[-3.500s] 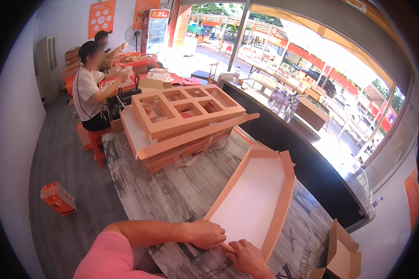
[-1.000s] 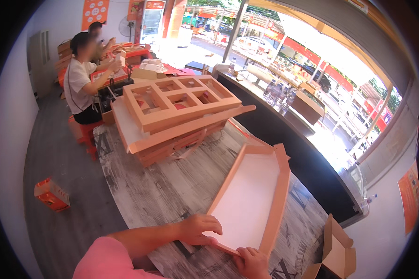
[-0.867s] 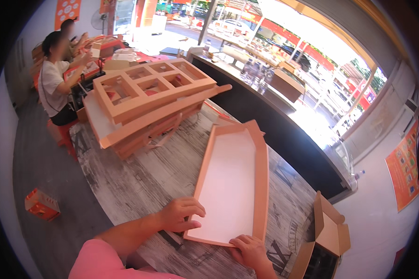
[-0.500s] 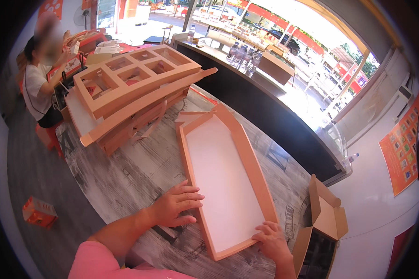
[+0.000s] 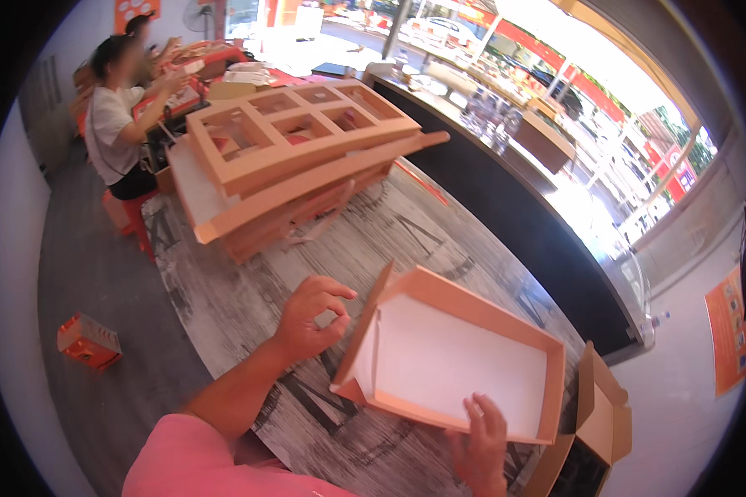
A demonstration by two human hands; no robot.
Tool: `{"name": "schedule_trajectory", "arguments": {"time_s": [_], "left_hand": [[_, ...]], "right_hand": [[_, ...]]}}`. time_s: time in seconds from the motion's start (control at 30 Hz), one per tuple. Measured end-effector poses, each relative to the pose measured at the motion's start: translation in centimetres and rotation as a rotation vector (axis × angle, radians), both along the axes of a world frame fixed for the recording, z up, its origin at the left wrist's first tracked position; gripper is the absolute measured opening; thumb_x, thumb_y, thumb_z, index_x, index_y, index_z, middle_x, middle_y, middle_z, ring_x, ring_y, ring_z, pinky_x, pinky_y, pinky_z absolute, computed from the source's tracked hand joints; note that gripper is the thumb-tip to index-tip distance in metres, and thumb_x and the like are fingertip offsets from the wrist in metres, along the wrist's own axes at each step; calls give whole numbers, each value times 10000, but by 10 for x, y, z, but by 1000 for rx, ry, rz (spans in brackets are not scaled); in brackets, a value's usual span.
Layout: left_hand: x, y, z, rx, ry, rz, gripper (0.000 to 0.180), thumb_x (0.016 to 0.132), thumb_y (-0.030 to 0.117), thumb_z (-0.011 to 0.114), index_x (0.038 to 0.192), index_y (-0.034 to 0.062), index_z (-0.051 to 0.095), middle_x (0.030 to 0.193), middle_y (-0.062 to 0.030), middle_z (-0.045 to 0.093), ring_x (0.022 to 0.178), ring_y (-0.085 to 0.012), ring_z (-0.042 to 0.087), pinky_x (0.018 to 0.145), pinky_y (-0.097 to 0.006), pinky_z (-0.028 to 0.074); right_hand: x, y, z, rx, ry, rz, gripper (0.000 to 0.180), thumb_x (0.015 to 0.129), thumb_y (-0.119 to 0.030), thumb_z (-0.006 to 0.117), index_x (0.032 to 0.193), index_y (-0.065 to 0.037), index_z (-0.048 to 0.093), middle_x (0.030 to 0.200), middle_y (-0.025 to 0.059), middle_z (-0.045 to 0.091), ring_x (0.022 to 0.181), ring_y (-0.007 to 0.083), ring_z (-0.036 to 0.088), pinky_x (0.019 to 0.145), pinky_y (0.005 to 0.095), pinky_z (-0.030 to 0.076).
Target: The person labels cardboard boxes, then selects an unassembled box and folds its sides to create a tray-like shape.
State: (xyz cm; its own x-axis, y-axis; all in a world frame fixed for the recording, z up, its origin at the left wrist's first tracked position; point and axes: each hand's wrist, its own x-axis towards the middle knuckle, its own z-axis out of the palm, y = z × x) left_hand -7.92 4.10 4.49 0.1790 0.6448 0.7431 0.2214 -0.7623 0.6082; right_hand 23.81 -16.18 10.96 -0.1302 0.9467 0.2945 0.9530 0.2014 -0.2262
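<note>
A shallow cardboard box tray (image 5: 456, 356), orange-brown outside with a white inner bottom, lies at an angle on the grey wood-patterned table (image 5: 298, 269). Its left end wall leans outward, with a corner flap sticking up. My left hand (image 5: 307, 319) hovers to the left of that end, thumb and forefinger curved with a gap between them, holding nothing. Over the near long wall, toward the right, my right hand (image 5: 481, 439) has its fingers stretched out; whether they touch the tray cannot be made out.
Stacked cardboard trays and a windowed frame (image 5: 265, 174) fill the far left of the table. A brown box with raised flaps (image 5: 601, 406) stands at the right edge. Behind runs a dark counter (image 5: 506, 199) with bottles. Two people sit at the far left; an orange box (image 5: 89, 341) is on the floor.
The tray has turned clockwise and now lies more crosswise. My left hand has come off its side and moved up; my right hand remains at the near edge. The whole view has shifted.
</note>
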Motion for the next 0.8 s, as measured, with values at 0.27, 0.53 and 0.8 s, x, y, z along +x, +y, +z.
{"name": "schedule_trajectory", "arguments": {"time_s": [0.27,0.53,0.8], "left_hand": [[17,-4,-17,14,127,-200,351,799,50,718,1147,88,693,1305,-106,660,1295,-336,570,1069,-443,477],[22,-12,-14,104,85,-267,366,803,77,769,1160,94,693,1322,-101,654,1227,-336,591,1041,-462,488],[9,-18,-11,221,71,-324,304,897,146,739,1190,77,696,1380,-117,640,1147,-335,637,977,-458,509]], "right_hand": [[-76,-3,-66,-19,134,161,589,865,-273,748,1365,-15,573,1234,204,636,1136,393,598,1148,595,340],[-69,7,-57,109,168,155,223,851,-346,752,927,-140,712,886,39,694,884,286,627,1154,598,313],[-18,37,-50,146,196,501,320,827,-358,762,705,-134,570,742,52,589,814,312,593,1094,624,362]]}}
